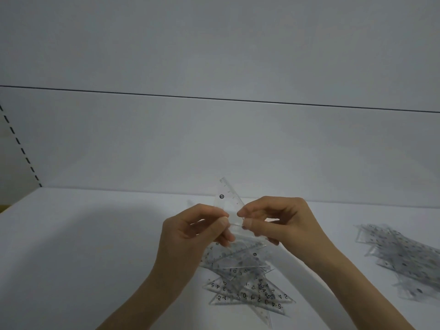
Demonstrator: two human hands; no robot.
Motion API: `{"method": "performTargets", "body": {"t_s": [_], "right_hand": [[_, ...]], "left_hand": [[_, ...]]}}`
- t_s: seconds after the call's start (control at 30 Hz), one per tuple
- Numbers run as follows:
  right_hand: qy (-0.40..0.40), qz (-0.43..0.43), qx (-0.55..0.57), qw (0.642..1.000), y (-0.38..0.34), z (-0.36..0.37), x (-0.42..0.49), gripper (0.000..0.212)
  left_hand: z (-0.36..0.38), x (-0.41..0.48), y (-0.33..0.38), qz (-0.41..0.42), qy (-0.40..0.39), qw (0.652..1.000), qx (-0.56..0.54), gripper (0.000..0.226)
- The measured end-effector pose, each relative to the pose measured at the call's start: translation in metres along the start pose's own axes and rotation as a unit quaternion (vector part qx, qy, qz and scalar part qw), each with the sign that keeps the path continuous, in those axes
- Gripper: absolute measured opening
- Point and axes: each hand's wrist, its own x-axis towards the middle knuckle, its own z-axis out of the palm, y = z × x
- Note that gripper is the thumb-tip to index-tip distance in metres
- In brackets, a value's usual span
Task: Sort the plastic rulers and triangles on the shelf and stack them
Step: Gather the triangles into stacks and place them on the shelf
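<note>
Both the left hand (190, 232) and right hand (278, 222) pinch one clear triangle (228, 198) upright above the loose pile (247, 289) on the shelf (95, 246); the slick plastic could slip from those fingertip grips and scatter the pile below

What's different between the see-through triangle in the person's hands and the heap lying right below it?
The triangle is lifted off the shelf, pinched by the left hand and right hand; the heap lies flat on it. The triangle's tip points up and away; the heap's pieces overlap at many angles. Both are clear plastic with printed scales.
</note>
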Motion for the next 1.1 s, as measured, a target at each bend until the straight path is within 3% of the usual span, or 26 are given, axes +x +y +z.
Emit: {"method": "performTargets", "body": {"t_s": [0.07,0.2,0.33,0.43,0.57,0.67,0.73,0.8,0.87,0.97,1.1], "right_hand": [[0.001,-0.009,-0.013,1.0,-0.003,-0.001,-0.001,0.005],[-0.014,-0.022,0.029,0.999,-0.004,0.001,-0.003,0.018],[0.029,-0.004,0.08,0.996,-0.003,0.005,-0.002,0.017],[0.082,0.019,0.079,0.993,-0.003,0.004,0.001,0.017],[0.128,0.016,0.12,0.984,-0.001,0.002,0.002,0.018],[0.092,0.029,0.205,0.974,-0.001,0.006,0.001,0.017],[0.049,0.057,0.256,0.964,0.0,0.015,-0.001,0.017],[0.002,0.081,0.266,0.96,0.002,0.03,-0.004,0.015],[-0.038,0.095,0.226,0.969,0.005,0.043,-0.006,0.018],[-0.082,0.09,0.105,0.987,0.007,0.049,-0.008,0.028],[0.074,0.026,-0.12,0.99,0.01,0.013,0.002,0.026]], "left_hand": [[0.0,0.001,0.002,0.006,0.011,1.0,-0.005,0.003],[-0.001,0.002,0.005,0.011,0.024,1.0,-0.014,0.008],[0.0,0.0,0.005,-0.007,0.02,0.999,-0.039,0.009],[0.0,-0.001,0.005,-0.038,0.009,0.997,-0.064,0.014],[0.001,0.001,0.007,-0.13,-0.025,0.982,-0.132,0.039],[0.0,0.005,0.008,-0.192,-0.044,0.954,-0.225,0.054],[0.002,0.007,0.008,-0.177,-0.079,0.95,-0.243,0.066],[0.003,0.005,0.006,-0.156,-0.107,0.959,-0.212,0.064],[0.002,0.003,0.004,-0.152,-0.113,0.966,-0.176,0.056],[-0.002,0.003,0.001,-0.146,-0.057,0.98,-0.123,0.033],[-0.015,0.014,0.003,-0.182,0.018,0.978,-0.1,0.026]]}}
